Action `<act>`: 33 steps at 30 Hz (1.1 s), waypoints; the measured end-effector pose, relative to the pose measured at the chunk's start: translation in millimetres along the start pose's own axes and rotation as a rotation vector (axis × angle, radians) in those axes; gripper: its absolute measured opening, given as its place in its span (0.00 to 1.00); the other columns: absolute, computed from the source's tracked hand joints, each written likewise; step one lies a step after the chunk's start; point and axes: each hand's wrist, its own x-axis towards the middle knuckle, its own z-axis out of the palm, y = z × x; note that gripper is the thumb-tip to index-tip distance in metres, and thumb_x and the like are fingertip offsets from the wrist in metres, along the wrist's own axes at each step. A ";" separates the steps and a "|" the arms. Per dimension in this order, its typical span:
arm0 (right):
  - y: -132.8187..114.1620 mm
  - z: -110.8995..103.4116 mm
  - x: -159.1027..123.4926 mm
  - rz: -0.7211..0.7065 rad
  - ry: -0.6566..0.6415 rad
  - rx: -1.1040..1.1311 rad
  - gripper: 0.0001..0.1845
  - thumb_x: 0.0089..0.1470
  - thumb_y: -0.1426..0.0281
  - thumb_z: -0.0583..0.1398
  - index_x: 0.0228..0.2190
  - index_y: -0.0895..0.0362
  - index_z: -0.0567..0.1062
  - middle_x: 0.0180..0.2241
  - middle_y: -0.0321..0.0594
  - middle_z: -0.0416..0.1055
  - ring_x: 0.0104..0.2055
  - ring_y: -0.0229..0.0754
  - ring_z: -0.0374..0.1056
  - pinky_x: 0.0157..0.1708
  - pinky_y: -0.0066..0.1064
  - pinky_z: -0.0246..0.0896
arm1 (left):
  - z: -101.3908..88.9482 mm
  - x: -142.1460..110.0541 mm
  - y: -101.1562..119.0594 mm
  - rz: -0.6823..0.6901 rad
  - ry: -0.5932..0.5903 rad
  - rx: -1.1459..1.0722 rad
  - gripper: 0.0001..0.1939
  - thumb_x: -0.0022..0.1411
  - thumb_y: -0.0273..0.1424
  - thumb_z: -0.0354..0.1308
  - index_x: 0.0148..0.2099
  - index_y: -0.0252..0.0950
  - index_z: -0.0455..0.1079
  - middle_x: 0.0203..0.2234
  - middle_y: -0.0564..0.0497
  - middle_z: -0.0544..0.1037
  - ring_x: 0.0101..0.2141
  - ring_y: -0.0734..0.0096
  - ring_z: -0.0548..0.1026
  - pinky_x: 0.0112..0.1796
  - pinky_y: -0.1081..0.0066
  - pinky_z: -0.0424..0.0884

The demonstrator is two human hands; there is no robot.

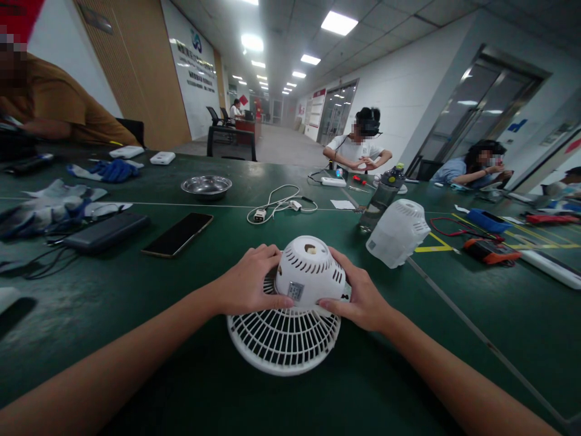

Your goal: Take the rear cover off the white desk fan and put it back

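Observation:
A white fan head lies face down on the green table, its round grille (285, 342) against the tabletop. Its motor housing (303, 266) points upward, with rows of vent slots, a hole in the top and a small grey label. My left hand (254, 281) is closed around the housing's left side, thumb below the label. From the right, my right hand (356, 293) grips the housing, its thumb along the lower edge. Fingertips behind the housing are partly hidden. To the right stands a separate white plastic shell (397, 235) with slots at its top, untouched by either hand.
On the green table (431, 363) are a phone (178, 234), a black power bank (106, 233), a metal bowl (206, 186), a white cable (276, 209), a bottle (381, 197) and an orange multimeter (490, 250). Other people sit around the table.

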 end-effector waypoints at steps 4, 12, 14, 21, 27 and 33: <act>0.9 5.8 -3.0 -0.025 0.072 -0.080 0.50 0.50 0.57 0.69 0.67 0.45 0.52 0.64 0.46 0.63 0.61 0.59 0.65 0.57 0.60 0.64 | 0.2 -0.4 0.1 -0.009 -0.013 0.035 0.30 0.54 0.54 0.63 0.53 0.42 0.72 0.49 0.43 0.73 0.51 0.45 0.67 0.56 0.44 0.59; -0.2 10.7 -4.9 -0.029 0.119 -0.092 0.48 0.51 0.56 0.68 0.66 0.46 0.53 0.63 0.47 0.64 0.61 0.58 0.65 0.58 0.58 0.63 | 2.5 -2.5 1.3 -0.011 0.006 0.022 0.29 0.55 0.53 0.63 0.53 0.41 0.72 0.49 0.43 0.73 0.51 0.46 0.67 0.56 0.44 0.58; -0.9 13.0 -4.8 -0.058 0.142 -0.106 0.47 0.51 0.57 0.68 0.66 0.47 0.53 0.63 0.47 0.63 0.61 0.57 0.65 0.59 0.56 0.62 | 2.5 -4.5 2.4 -0.010 0.005 0.034 0.29 0.56 0.53 0.62 0.54 0.41 0.72 0.50 0.43 0.72 0.51 0.46 0.67 0.55 0.46 0.59; -1.7 31.0 -6.8 -0.147 0.257 -0.169 0.45 0.51 0.59 0.67 0.65 0.50 0.55 0.61 0.49 0.64 0.60 0.57 0.65 0.59 0.52 0.61 | 5.1 -18.6 4.8 0.042 0.070 0.083 0.31 0.60 0.53 0.59 0.59 0.39 0.68 0.53 0.41 0.69 0.50 0.49 0.67 0.52 0.48 0.62; -0.1 47.6 -3.4 -0.225 0.371 -0.198 0.45 0.50 0.59 0.67 0.64 0.52 0.57 0.59 0.50 0.67 0.58 0.57 0.67 0.57 0.51 0.63 | 14.0 -32.2 -6.5 0.074 0.199 0.173 0.31 0.61 0.53 0.57 0.59 0.38 0.67 0.55 0.41 0.69 0.52 0.47 0.67 0.52 0.48 0.63; -6.0 72.4 16.8 -0.186 0.488 -0.160 0.42 0.50 0.61 0.66 0.63 0.53 0.59 0.61 0.50 0.65 0.61 0.57 0.64 0.61 0.52 0.59 | 18.3 -38.8 -13.1 -0.047 0.388 0.253 0.30 0.63 0.50 0.56 0.60 0.36 0.65 0.56 0.40 0.71 0.55 0.47 0.69 0.54 0.47 0.63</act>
